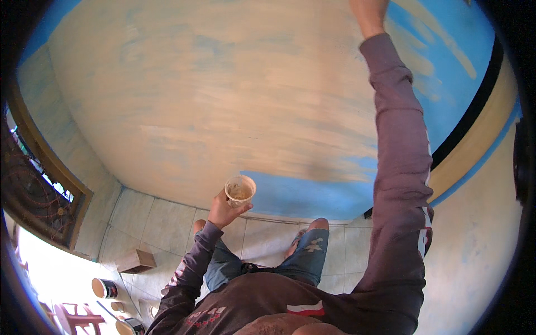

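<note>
- The left hand (223, 211) grips a pale cup (241, 181), fingers closed around its side and the thumb across its front; it hangs ahead of the body, a little left of the middle.
- Inside the cup sits a tan substance, low down, with smears of the same colour up the inner wall.
- The right hand (371, 17) is raised at the upper edge, its arm stretched high; the fingers lie out of the picture, so I cannot tell whether they are open, closed or gripping anything.
- In front stands a wall (223, 111), mostly streaky tan, with a blue patch (307, 195) at its foot.
- On the tiled floor (167, 223), to the left, rests a brown box (135, 261); its inside cannot be made out.
- Further back stands a bucket (110, 288) with a dark label and a tan top, whether lid or contents I cannot tell.
- Near it are a small tan container (117, 306) and a second labelled bucket (133, 326), partly cut off.
- Beside these is a reddish stool (81, 319).
</note>
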{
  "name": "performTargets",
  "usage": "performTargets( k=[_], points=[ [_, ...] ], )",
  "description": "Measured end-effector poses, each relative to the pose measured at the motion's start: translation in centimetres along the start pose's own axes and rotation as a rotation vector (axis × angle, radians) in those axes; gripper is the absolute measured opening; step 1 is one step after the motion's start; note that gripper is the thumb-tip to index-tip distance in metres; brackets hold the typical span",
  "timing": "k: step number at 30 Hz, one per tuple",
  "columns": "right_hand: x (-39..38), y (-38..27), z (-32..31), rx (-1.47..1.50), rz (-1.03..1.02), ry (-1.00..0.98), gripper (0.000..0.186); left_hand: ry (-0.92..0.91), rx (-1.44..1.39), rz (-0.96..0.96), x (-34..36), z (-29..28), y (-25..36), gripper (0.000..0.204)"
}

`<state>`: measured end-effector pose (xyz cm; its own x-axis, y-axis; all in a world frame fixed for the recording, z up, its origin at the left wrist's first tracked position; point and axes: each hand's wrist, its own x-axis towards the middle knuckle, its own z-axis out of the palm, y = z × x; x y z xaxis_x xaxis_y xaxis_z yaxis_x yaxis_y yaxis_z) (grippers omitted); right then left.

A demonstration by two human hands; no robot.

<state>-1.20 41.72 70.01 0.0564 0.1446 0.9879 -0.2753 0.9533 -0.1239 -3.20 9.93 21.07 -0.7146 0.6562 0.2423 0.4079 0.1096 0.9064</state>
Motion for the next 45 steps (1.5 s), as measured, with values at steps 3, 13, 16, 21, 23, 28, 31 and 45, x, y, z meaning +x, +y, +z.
performTargets(
  k=[3,13,16,21,23,28,31,45],
  points=[
    [0.4,1.8,-4.5,-0.139,0.034,-0.004,0.032,-0.002,-0.03,0.017,0.0,0.0,-1.1,0.074],
    [0.5,4.1,-13.5,-0.058,0.156,0.062,0.02,-0.04,-0.051,0.052,0.3,0.0,-2.4,0.073],
    [0.4,2.6,-10.2,0.048,0.029,-0.068,0.015,-0.04,-0.011,0.042,-0.2,0.2,-2.3,0.072],
    [-0.3,-1.3,-4.3,-0.129,-0.425,-0.342,0.018,-0.03,-0.005,0.049,-1.2,0.6,-2.7,0.072],
    [0.3,-1.3,-2.4,-0.196,-0.765,-0.393,0.02,-0.023,0.005,0.054,-1.8,0.8,-3.0,0.072],
    [2.6,0.2,-3.2,-0.476,-1.036,-0.59,0.019,0.002,0.035,0.041,-2.2,0.6,-3.0,0.073],
    [3.4,0.6,-7.0,-0.591,-1.016,-0.651,0.018,-0.01,0.014,0.032,-2.0,0.6,-3.8,0.075],
    [3.8,0.4,-18.3,-0.666,-0.762,-0.485,0.023,-0.106,0.021,-0.027,-2.1,0.6,-2.9,0.078]
  ],
)
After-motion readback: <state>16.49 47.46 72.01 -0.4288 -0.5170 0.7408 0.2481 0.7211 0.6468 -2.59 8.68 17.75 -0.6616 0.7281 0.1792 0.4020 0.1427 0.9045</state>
